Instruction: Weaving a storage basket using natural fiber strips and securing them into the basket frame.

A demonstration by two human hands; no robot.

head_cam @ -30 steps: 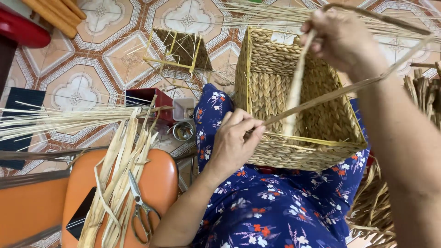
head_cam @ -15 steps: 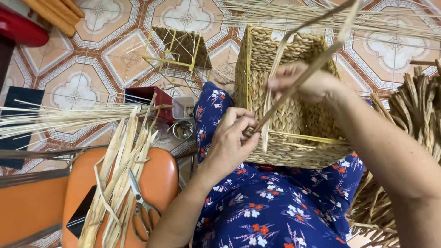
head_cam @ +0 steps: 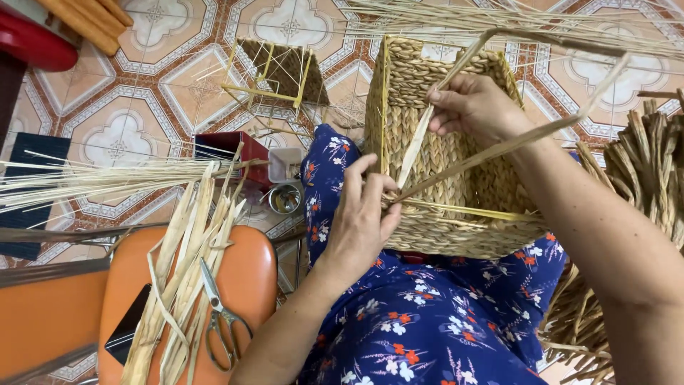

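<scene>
A rectangular woven straw basket [head_cam: 442, 153] rests on my lap, against my blue flowered dress [head_cam: 434, 321]. My left hand [head_cam: 360, 217] pinches the basket's near rim where a long pale straw strand [head_cam: 499, 146] comes out. My right hand [head_cam: 474, 107] is inside the basket's mouth, gripping a second pale strand [head_cam: 417, 146] that runs down to the rim. The long strand passes over my right forearm and ends at the upper right.
An orange stool [head_cam: 242, 278] at the lower left bears a bundle of straw strips [head_cam: 182, 271], scissors [head_cam: 217, 317] and a dark phone [head_cam: 128, 324]. A wire basket frame [head_cam: 274, 68] stands on the tiled floor. Dried straw is heaped at the right [head_cam: 645, 171].
My right hand has come down from the upper right into the basket's mouth, drawing the strands with it. My left hand has stayed on the near rim.
</scene>
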